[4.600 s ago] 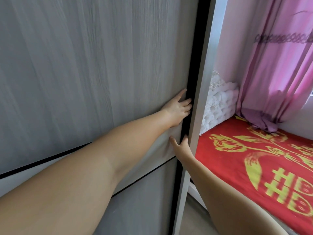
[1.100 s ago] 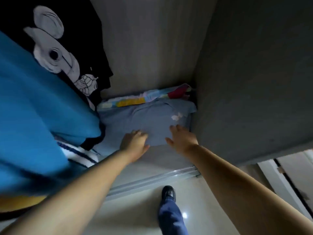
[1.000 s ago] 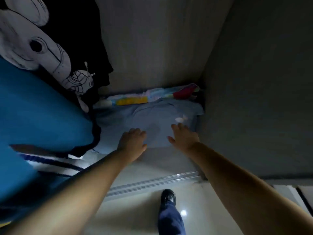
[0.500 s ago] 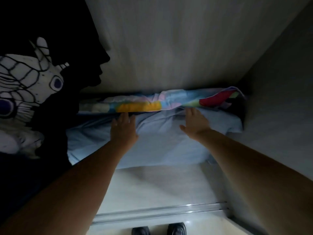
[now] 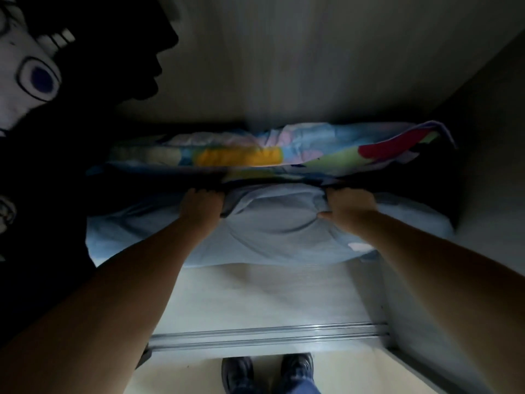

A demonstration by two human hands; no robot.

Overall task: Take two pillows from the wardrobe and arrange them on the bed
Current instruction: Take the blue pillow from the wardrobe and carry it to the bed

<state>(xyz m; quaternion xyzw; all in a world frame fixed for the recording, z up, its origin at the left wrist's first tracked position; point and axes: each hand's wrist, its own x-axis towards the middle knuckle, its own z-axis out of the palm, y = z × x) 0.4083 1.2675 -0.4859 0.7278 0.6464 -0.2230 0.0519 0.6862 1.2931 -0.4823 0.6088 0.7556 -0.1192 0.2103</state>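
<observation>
Pillow: blue pillow (image 5: 272,237) flat on wardrobe floor (image 5: 255,297), long axis left-right.
Hands: left hand (image 5: 200,207) and right hand (image 5: 348,206) both clutch its far edge.
Behind: patterned pillow (image 5: 270,155) against the back.

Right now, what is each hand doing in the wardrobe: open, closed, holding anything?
Left hand: closed, fingers dug over the far edge of the light blue pillow.
Right hand: closed, gripping the same pillow's far edge.

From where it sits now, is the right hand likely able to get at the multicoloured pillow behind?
Probably yes. The right hand grips the far edge of the pale blue pillow, and the multicoloured pillow lies just beyond it with nothing between.
</observation>
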